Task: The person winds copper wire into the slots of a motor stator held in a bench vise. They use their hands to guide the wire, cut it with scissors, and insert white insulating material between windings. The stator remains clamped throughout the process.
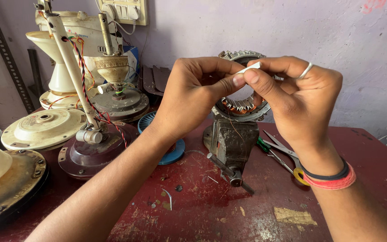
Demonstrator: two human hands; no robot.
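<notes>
While both hands meet above the red surface (211, 210), the left hand (193, 96) and right hand (294, 96) pinch a small white strip (250, 68) between thumbs and forefingers, each grip closed on it. The strip sits just in front of a fan stator (242, 105) with copper windings, clamped in a small bench vise (231, 143) at the centre. Scissors (283, 152) lie right of the vise, under the right wrist. At the left stand dismantled ceiling fan housings (45, 127) with a twisted red and black wire (86, 85).
</notes>
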